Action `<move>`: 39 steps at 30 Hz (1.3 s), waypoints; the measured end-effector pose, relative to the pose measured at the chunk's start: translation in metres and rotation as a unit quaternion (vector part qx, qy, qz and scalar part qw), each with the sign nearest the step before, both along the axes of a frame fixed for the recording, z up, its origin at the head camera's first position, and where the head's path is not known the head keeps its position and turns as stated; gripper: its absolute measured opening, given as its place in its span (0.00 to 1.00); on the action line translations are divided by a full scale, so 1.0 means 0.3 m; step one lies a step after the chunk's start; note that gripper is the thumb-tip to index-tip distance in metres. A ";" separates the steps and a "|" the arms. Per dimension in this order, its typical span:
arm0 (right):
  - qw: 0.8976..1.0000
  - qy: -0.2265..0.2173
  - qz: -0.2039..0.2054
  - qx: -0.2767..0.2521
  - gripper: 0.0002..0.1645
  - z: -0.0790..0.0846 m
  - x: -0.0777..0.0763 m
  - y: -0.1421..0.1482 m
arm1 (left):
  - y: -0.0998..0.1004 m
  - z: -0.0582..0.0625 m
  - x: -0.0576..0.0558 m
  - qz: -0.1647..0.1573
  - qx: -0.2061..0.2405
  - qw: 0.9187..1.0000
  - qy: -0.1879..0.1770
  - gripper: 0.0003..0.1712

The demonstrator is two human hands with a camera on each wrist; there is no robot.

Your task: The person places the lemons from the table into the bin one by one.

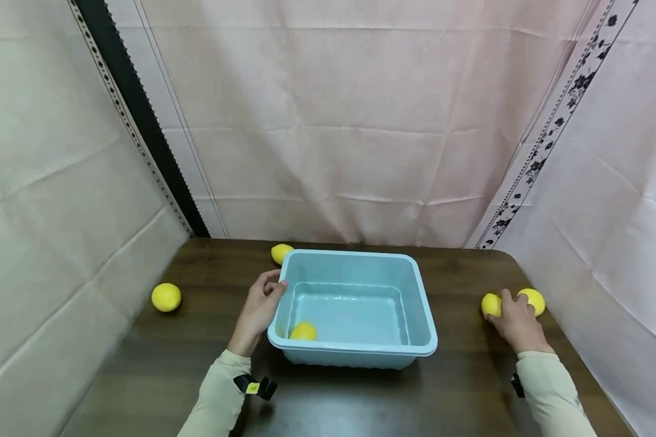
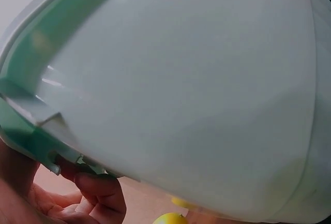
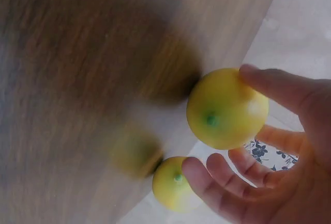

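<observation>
My left hand [image 1: 259,309] holds the left rim of a light blue plastic basin [image 1: 355,348]; in the left wrist view, its curled fingers [image 2: 106,195] sit at the rim. One yellow lemon [image 1: 304,331] lies in the basin's near left corner. At the table's right side, my right hand [image 1: 518,323] grips another lemon [image 1: 491,304]. The right wrist view has the thumb on this lemon [image 3: 222,113], with the fingers curled along its other side. A further lemon [image 1: 533,300] lies just beyond that hand, near the index fingertip in the wrist view.
Behind the basin's far left corner is a lemon [image 1: 281,252], and one more lemon [image 1: 166,297] lies near the left edge of the dark wooden table [image 1: 459,388]. Pale cloth [image 1: 328,121] hangs along the back and both sides.
</observation>
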State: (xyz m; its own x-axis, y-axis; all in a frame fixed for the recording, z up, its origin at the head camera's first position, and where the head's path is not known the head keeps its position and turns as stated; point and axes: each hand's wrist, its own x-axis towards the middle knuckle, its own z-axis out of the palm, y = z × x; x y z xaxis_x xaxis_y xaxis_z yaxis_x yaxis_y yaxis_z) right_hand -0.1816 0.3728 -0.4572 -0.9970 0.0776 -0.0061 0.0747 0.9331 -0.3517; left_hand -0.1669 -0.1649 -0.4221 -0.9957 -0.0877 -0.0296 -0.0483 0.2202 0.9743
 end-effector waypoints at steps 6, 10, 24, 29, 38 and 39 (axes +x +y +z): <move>1.000 0.003 0.011 -0.023 0.36 -0.015 -0.014 0.019 | 0.014 -0.004 0.007 -0.005 0.007 1.000 -0.003 0.27; 0.999 -0.002 0.025 -0.026 0.46 -0.010 -0.025 0.030 | 0.020 0.009 -0.003 -0.007 0.013 1.000 0.005 0.27; 0.996 -0.023 0.079 -0.023 0.46 -0.017 -0.025 0.026 | 0.007 -0.003 0.009 -0.001 -0.002 1.000 -0.016 0.27; 0.996 -0.018 0.080 -0.026 0.46 -0.007 -0.028 0.027 | 0.009 0.003 0.000 -0.007 -0.004 1.000 -0.015 0.28; 0.996 -0.031 0.079 -0.025 0.46 -0.041 -0.010 0.022 | 0.011 0.000 -0.007 -0.014 -0.006 1.000 -0.022 0.27; 0.996 -0.028 0.079 -0.025 0.46 -0.041 -0.008 0.022 | 0.012 -0.001 -0.007 -0.014 -0.007 1.000 -0.024 0.27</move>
State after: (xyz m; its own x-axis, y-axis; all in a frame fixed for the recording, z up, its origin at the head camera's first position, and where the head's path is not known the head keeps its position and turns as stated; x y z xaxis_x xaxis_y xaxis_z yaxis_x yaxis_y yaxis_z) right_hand -0.1841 0.3794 -0.4695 -0.9947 -0.0821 -0.0626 -0.0506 0.9164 -0.3972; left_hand -0.1690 -0.1613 -0.4226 -0.9952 -0.0612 -0.0761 -0.0886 0.2364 0.9676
